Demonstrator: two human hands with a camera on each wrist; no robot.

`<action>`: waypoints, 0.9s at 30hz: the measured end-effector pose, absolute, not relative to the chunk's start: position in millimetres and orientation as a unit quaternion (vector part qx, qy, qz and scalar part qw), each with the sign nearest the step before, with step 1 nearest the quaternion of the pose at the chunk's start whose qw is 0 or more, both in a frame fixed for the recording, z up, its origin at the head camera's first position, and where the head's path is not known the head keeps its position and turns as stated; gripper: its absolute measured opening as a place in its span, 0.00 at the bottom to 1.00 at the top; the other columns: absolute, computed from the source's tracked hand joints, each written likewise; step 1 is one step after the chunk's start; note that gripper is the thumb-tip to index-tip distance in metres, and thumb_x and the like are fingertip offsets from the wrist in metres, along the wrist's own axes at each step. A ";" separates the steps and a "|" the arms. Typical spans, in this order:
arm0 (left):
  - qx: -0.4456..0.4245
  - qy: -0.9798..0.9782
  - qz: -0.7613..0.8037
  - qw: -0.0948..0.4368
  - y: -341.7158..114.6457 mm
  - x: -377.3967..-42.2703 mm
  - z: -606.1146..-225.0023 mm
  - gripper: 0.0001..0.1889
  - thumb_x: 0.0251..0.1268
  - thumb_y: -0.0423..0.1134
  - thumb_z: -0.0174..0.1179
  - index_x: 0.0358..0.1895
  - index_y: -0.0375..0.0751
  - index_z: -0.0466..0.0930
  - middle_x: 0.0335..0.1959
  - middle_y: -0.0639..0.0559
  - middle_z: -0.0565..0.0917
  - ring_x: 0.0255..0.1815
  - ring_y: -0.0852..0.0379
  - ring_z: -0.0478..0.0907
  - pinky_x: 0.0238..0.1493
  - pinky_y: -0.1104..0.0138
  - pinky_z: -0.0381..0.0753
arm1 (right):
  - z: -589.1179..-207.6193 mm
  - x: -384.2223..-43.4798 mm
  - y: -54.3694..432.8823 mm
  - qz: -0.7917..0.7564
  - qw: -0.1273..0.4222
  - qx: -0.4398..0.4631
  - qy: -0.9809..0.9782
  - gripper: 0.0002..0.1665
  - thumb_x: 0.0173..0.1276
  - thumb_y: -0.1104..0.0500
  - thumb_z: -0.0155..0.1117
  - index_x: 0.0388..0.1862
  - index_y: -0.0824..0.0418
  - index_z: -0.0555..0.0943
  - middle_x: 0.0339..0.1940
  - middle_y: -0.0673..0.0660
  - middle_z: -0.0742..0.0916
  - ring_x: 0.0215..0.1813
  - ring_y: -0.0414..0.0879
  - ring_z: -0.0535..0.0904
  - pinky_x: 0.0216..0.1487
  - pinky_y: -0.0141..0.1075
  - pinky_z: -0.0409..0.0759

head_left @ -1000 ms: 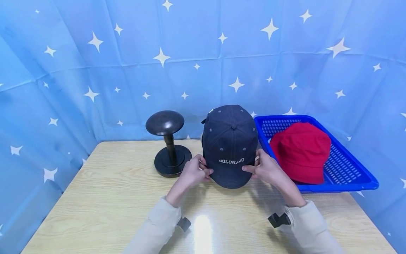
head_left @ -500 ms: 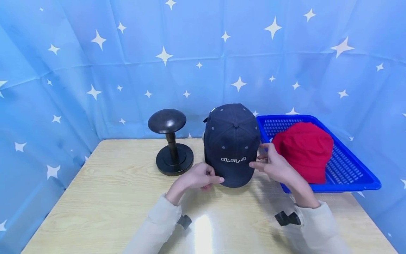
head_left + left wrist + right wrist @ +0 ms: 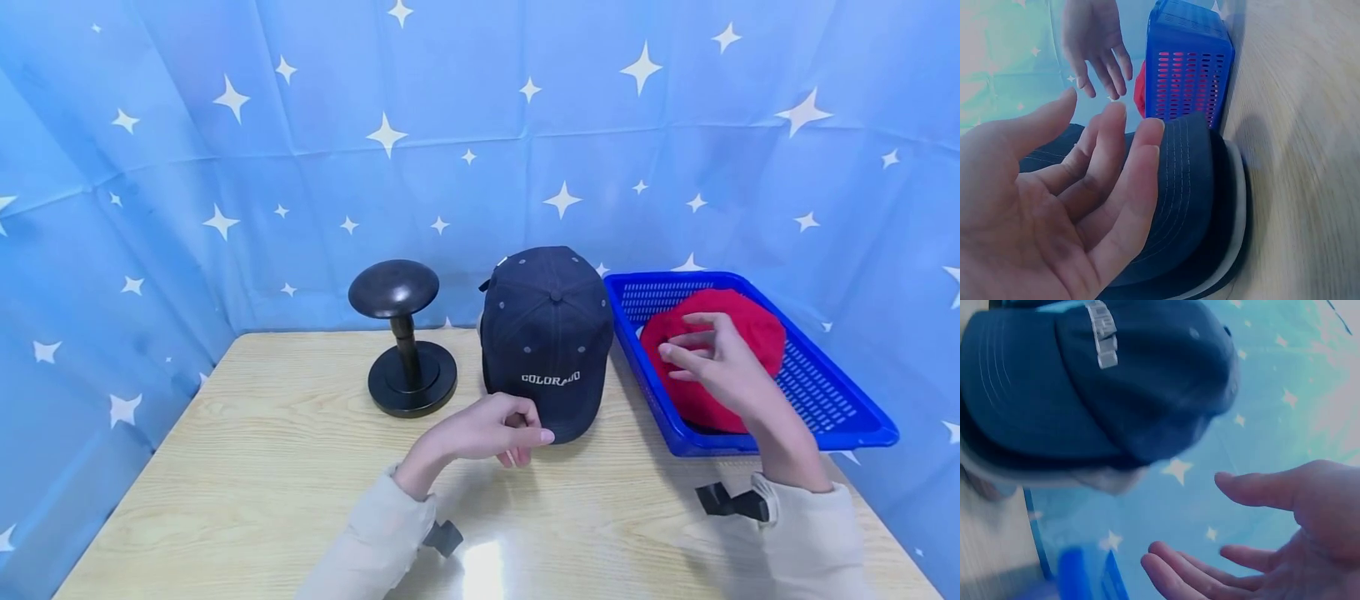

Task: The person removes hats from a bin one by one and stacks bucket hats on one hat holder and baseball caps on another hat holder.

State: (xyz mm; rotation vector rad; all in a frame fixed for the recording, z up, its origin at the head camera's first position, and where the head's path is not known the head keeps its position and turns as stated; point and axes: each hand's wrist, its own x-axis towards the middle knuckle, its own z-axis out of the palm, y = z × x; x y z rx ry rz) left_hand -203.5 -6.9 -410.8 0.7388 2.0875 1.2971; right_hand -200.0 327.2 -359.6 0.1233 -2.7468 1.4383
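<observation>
A navy baseball cap (image 3: 551,333) lettered COLORADO stands near the table's middle, its brim facing me. Under its brim (image 3: 1179,200), the left wrist view shows a pale rim and another dark edge, like hats stacked below. My left hand (image 3: 487,429) is right at the front of the brim, fingers loosely bent with nothing in them. My right hand (image 3: 720,367) is over the red bucket hat (image 3: 757,325), which lies in a blue basket (image 3: 832,383). Its fingers are spread and hold nothing, as the right wrist view also shows.
A black hat stand (image 3: 405,333) with a domed top and round base is on the table left of the cap. The wood-grain table (image 3: 247,467) ends at a blue star-patterned curtain (image 3: 300,100). The basket's left side stands close to the cap.
My right hand has left the cap's side and moved right, over the red bucket hat. My left hand has slid right along the front of the brim. The cap stays in place.
</observation>
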 end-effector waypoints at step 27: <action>0.212 0.740 0.606 0.201 36.6 -191.5 -426.6 0.09 0.73 0.41 0.65 0.35 0.41 0.79 0.22 0.51 0.85 0.25 0.58 0.83 0.38 0.49 0.91 | -385.5 -204.1 431.4 0.238 -0.030 -0.202 -0.950 0.48 0.75 0.31 0.50 0.55 0.80 0.68 0.44 0.77 0.76 0.51 0.80 0.69 0.47 0.72 0.72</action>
